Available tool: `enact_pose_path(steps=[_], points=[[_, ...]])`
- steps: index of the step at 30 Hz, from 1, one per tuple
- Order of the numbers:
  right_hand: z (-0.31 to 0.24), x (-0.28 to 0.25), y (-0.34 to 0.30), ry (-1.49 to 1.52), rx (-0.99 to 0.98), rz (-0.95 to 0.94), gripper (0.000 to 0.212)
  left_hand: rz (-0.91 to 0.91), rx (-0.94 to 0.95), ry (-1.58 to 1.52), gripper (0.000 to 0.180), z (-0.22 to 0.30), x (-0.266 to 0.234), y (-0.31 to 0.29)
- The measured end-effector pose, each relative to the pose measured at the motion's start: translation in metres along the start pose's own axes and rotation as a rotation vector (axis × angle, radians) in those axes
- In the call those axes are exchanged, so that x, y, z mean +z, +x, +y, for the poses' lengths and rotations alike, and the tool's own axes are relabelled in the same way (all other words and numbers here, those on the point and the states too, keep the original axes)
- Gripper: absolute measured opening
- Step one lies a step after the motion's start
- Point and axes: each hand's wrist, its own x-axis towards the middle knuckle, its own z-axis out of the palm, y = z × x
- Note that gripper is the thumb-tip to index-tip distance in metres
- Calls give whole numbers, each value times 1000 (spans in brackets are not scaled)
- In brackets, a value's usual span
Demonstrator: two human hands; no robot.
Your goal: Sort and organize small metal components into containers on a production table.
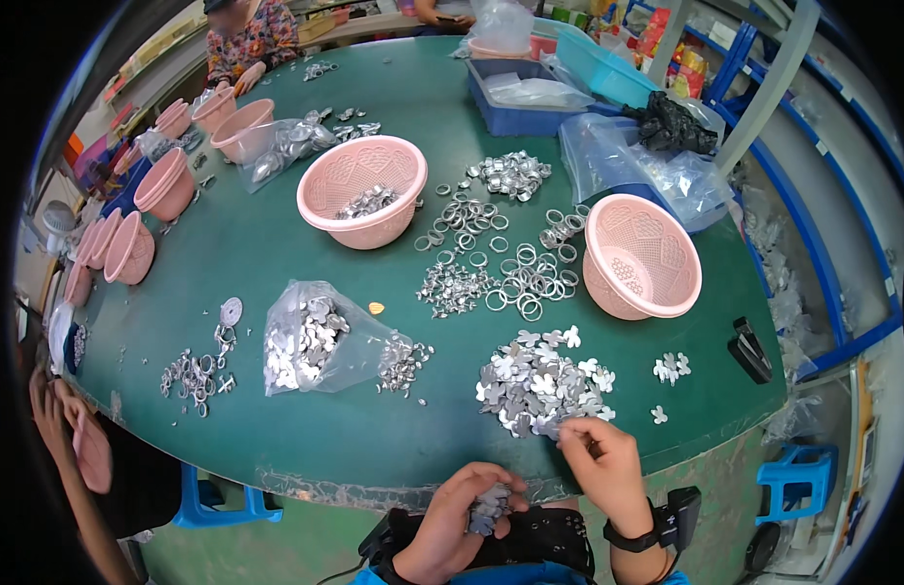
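Right hand [600,458] pinching at near edge of clover pile [538,382], pile lying just beyond on worktop [374,439]. Left hand [462,522] nearer, lower left, cupped around clover pieces [489,507].

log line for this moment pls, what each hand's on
left hand: cupped, holding small silver butterfly pieces | right hand: pinching at near edge of butterfly pile | green table

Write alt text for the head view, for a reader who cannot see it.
A person's right hand picks at a pile of silver butterfly-shaped pieces on a green table, while the left hand cups a few more. Pink baskets, metal rings and a clear bag of pieces lie beyond.
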Motion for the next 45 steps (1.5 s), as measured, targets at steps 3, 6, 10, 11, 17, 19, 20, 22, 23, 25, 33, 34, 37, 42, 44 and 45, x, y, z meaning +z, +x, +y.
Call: enact_pose_path(steps=[3, 6, 10, 11, 17, 19, 20, 22, 23, 25, 33, 34, 37, 42, 44, 45], points=[[6, -12, -3, 295, 202, -76, 16, -81, -100, 68, 15, 2, 6, -3], [5, -18, -3, 513, 381, -140, 16, -172, -124, 51, 16, 8, 11, -10], [-8, -23, -10, 546, 365, -92, 15, -160, -108, 120, 27, 18, 19, -8], [-14, -23, -12, 547, 270, -12, 14, -142, -99, 129, 31, 19, 21, -7], [-29, -32, -12, 213, -10, -17, 9, -241, -129, 33, 26, 27, 26, 11], [-16, -28, -9, 216, 93, 65, 6, -264, -147, 52, 21, 31, 27, 15], [-4, -29, -8, 58, 38, 79, 5, -232, -120, 159, 20, 34, 32, 18], [15, -26, -9, -173, -78, 127, 14, -227, -104, 323, 20, 40, 41, 28], [18, -25, -11, -179, -69, 142, 14, -240, -115, 329, 20, 40, 43, 37], [19, -18, -12, -380, -150, 185, 20, -382, -154, 388, 25, 40, 40, 56], [18, -10, -9, -318, -181, 166, 13, -389, -170, 341, 38, 36, 26, 65], [17, -11, -7, -312, -192, 211, 11, -399, -174, 355, 38, 38, 28, 65], [16, -14, -9, -282, -174, 183, 17, -431, -179, 359, 37, 39, 27, 69], [5, -5, -8, -383, -179, 86, 24, -427, -154, 325, 34, 42, 28, 66], [9, -4, -9, -360, -215, 69, 23, -416, -116, 311, 33, 44, 30, 64], [10, -4, -11, -358, -218, 69, 23, -414, -112, 313, 33, 45, 30, 62]])
